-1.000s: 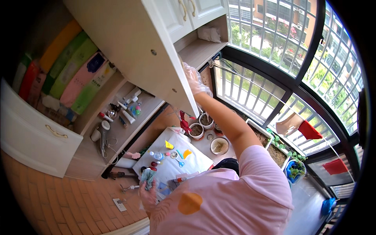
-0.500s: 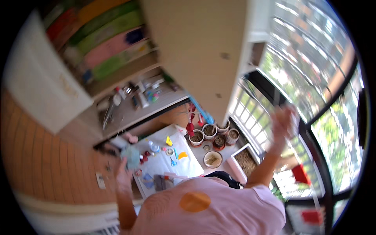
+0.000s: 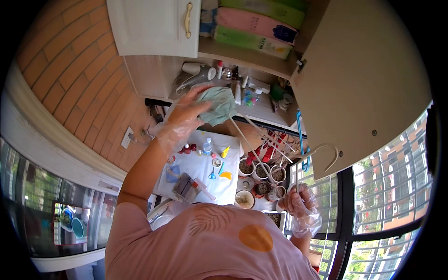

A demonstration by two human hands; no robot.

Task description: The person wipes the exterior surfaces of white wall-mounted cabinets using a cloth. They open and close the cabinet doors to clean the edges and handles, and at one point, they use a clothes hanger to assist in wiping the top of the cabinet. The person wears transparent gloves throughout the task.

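Note:
My left hand (image 3: 185, 112), in a clear plastic glove, is closed on a pale green cloth (image 3: 217, 106). The cloth covers one end of a white clothes hanger (image 3: 249, 150), so that end is hidden. From the cloth the hanger's two arms run right to a curved hook. My right hand (image 3: 301, 205), gloved too, is closed low on the right around a thin white stem that appears to be part of the hanger. Below the left hand stands a small table (image 3: 228, 182) with a white cover, carrying blue scissors (image 3: 212, 173) and a clear bottle (image 3: 207, 146).
Behind the cloth, a shelf (image 3: 275, 109) holds a hair dryer (image 3: 198, 71) and tubes. An open cabinet door (image 3: 364, 79) projects on the right. Several potted plants (image 3: 262, 171) stand right of the table, near the windows. A brick-patterned wall (image 3: 70, 60) is on the left.
The view has swung round. My left hand has risen with the cloth from beside the table to shelf height. My right hand has come down from high by the window; the hanger now shows clearly.

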